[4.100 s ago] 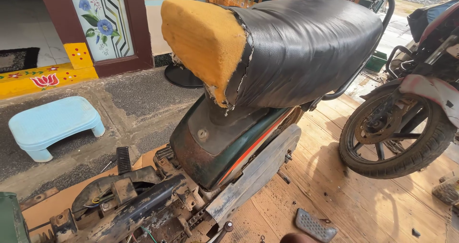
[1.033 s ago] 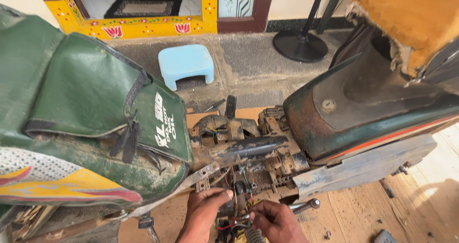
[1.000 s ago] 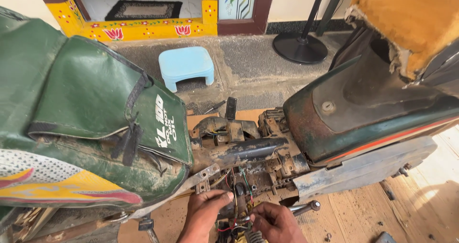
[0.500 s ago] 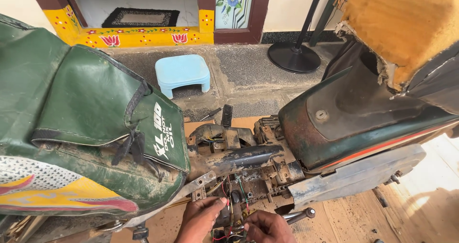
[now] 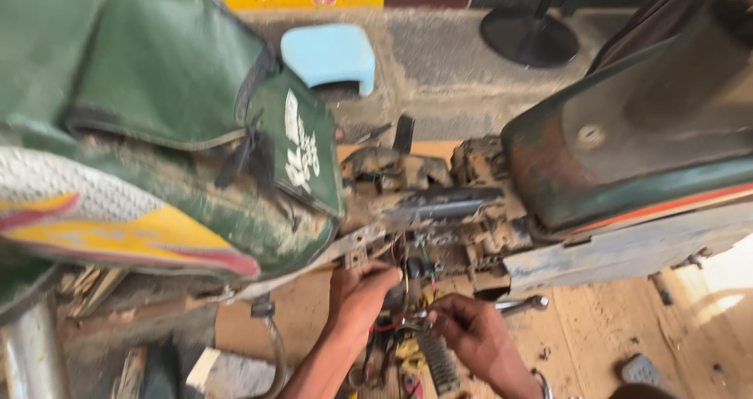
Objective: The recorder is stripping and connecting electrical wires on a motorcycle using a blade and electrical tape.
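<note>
Both forearms come up from the bottom edge and meet under the stripped motorcycle frame [image 5: 447, 211]. The left hand [image 5: 359, 291] reaches up and inward, its back to the camera, fingers curled together against a bundle of wires [image 5: 404, 289]; the blur hides whether it truly pinches them. The right hand [image 5: 471, 330] comes in from the lower right, wrist bent, fingers closed toward the same bundle, their tips touching the red and green strands. Its exact grip cannot be told either.

The wires hang between the two hands, running from the frame down past a yellow connector [image 5: 409, 350] and a ribbed black part [image 5: 438, 364]. Just right of the right hand a chrome peg [image 5: 522, 305] sticks out.

Above the hands sits the grimy engine block, with the green tank [image 5: 627, 152] to the right and a green cover [image 5: 188, 124] draped to the left. Farther off on the concrete stand a blue stool [image 5: 329, 54] and a round black base [image 5: 529, 36].
</note>
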